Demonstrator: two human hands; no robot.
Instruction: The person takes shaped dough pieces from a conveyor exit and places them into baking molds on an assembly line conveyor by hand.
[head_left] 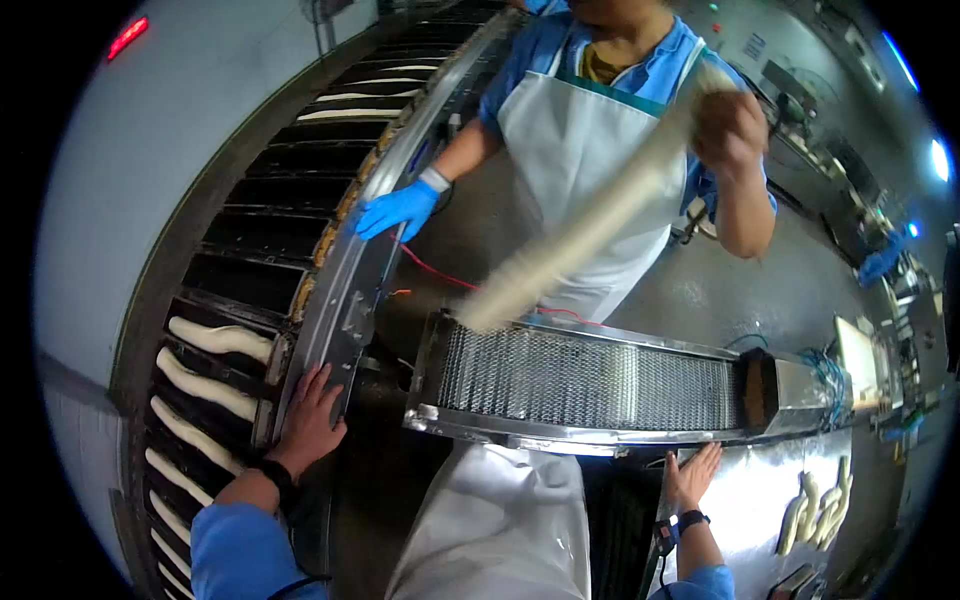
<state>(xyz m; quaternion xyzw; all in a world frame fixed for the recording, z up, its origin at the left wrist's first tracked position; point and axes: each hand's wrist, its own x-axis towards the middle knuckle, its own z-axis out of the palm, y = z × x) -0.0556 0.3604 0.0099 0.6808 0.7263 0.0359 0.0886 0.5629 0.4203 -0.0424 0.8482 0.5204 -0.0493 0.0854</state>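
My left hand rests on the metal rail beside the tray line, fingers stretched out and holding nothing. At the near side of the short mesh conveyor, my right hand lies flat by the edge of the steel table, its fingers extended. Across from me, a co-worker's bare hand raises a long strip of dough, blurred by motion, its lower end over the mesh conveyor's left end. The co-worker's blue-gloved hand lies on the same rail, farther up.
Dark trays run along the left, several bearing pale dough strips. Twisted dough pieces lie on the steel table at right. A metal housing with blue tubing stands at the mesh conveyor's right end.
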